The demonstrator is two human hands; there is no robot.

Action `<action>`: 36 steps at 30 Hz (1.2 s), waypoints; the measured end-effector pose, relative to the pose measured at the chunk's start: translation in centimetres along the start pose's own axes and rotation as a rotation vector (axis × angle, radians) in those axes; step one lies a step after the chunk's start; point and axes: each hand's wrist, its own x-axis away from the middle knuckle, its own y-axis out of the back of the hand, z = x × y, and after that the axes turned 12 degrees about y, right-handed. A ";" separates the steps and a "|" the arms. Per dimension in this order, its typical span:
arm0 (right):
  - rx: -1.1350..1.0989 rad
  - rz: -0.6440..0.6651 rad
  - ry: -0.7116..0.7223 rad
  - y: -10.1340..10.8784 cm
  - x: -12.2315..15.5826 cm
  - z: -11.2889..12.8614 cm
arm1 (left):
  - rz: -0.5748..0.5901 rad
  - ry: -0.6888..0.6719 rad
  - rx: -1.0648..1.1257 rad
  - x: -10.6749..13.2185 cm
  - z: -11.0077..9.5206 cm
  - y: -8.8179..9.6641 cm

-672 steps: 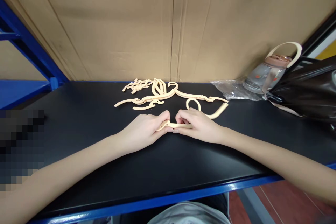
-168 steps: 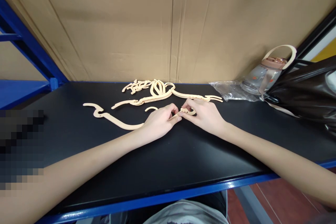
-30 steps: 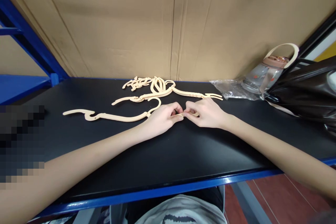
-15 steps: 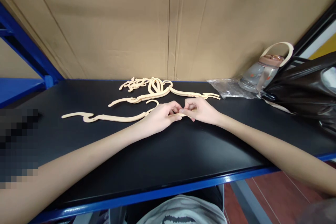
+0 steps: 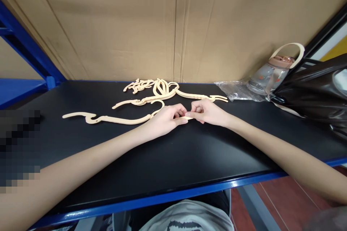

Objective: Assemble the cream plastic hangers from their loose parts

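A cream plastic clothes hanger lies across the black tabletop, its hook standing up behind my left wrist. My left hand is closed around the hanger's right-hand part, thumb along its front. Fingertips of my right hand pinch the end of the same hanger, close against the left hand's fingertips. Both hands hide most of that part, so I cannot see how its pieces meet. Just behind them lies a stack of similar hangers, hooks leaning together.
Small loose cream pieces are heaped by the cardboard wall. At the right stand a clear bottle with a looped handle, a crumpled plastic bag and a shiny black bag. A blue edge borders the table front.
The hanger's left end has risen slightly in view. My right hand's fingers have shifted a little on the hanger's end; both hands keep their hold.
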 end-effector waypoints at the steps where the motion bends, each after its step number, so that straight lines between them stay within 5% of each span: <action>1: 0.022 -0.003 0.008 0.0 0.0 0.0 | -0.004 -0.002 -0.007 0.0 0.0 0.0; 16: -0.271 0.290 0.036 2.7 0.1 -0.7 | 0.045 -0.005 -0.053 -0.3 0.9 -0.1; 36: 0.209 0.236 0.168 2.3 0.5 1.4 | -0.011 -0.004 0.101 -0.6 1.0 -0.7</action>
